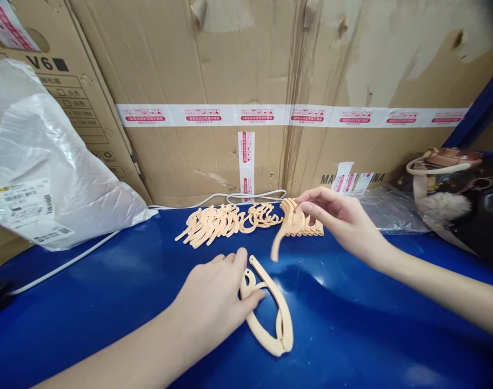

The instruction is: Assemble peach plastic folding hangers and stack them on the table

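The left hand [218, 289] pinches a beige, curved plastic frame [278, 296] on the glossy blue tabletop [117, 281]; at the frame's one o'clock, the right hand [335, 216] pinches a beige, curved-ended plastic piece [279, 239].

worktop [344, 335] was deep blue, curved pieces [286, 317] on it were pale peach, cardboard [214, 65] behind it was brown, tape [230, 115] above it was white with repeating red prints, bag [47, 156] at its left end was milky white
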`<state>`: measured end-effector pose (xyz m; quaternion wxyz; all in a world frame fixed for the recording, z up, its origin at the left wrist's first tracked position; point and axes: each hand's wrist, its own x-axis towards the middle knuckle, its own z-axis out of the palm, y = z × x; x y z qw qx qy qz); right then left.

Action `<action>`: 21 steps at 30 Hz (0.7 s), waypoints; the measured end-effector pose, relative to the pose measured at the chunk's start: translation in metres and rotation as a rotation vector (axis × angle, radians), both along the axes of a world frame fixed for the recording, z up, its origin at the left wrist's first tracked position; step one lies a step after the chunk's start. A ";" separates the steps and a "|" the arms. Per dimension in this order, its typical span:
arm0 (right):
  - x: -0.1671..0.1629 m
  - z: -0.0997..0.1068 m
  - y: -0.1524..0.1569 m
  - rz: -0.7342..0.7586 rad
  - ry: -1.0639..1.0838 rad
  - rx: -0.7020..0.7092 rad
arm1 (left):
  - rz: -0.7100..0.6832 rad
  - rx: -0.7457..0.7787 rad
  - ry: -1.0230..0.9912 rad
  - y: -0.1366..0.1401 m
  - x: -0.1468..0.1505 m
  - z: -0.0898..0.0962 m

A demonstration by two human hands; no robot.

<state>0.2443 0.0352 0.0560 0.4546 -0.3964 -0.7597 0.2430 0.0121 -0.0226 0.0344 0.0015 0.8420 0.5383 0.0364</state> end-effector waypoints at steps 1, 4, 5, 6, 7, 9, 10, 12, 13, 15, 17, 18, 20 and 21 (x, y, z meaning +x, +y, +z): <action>0.001 -0.001 -0.004 0.024 0.049 -0.099 | -0.019 -0.024 -0.020 0.003 -0.001 0.001; 0.000 -0.009 -0.015 0.106 0.117 -0.361 | -0.090 -0.032 -0.040 0.011 -0.003 0.004; -0.001 -0.013 -0.018 0.115 0.109 -0.396 | -0.119 -0.018 -0.025 0.013 -0.004 0.003; -0.002 -0.018 -0.021 0.117 0.066 -0.395 | -0.154 0.002 -0.005 0.015 -0.005 0.002; -0.002 -0.022 -0.022 0.117 -0.010 -0.344 | -0.190 0.024 0.017 0.017 -0.006 0.001; -0.004 -0.030 -0.024 0.107 -0.240 -0.160 | -0.267 0.082 0.052 0.019 -0.008 -0.003; -0.005 -0.034 -0.023 0.103 -0.363 -0.061 | -0.304 0.119 0.065 0.021 -0.009 -0.005; -0.009 -0.039 -0.022 0.104 -0.570 0.059 | -0.359 0.197 0.097 0.023 -0.013 -0.010; -0.010 -0.041 -0.021 0.110 -0.643 0.087 | -0.377 0.229 0.118 0.024 -0.016 -0.011; -0.013 -0.041 -0.020 0.146 -0.744 0.109 | -0.404 0.258 0.165 0.026 -0.020 -0.012; -0.014 -0.038 -0.023 0.223 -0.780 0.105 | -0.411 0.270 0.197 0.028 -0.025 -0.012; -0.014 -0.035 -0.025 0.271 -0.773 0.088 | -0.414 0.271 0.207 0.028 -0.026 -0.012; -0.012 -0.029 -0.032 0.355 -0.739 0.031 | -0.422 0.277 0.216 0.029 -0.029 -0.011; -0.010 -0.027 -0.035 0.380 -0.727 -0.001 | -0.429 0.277 0.219 0.029 -0.031 -0.010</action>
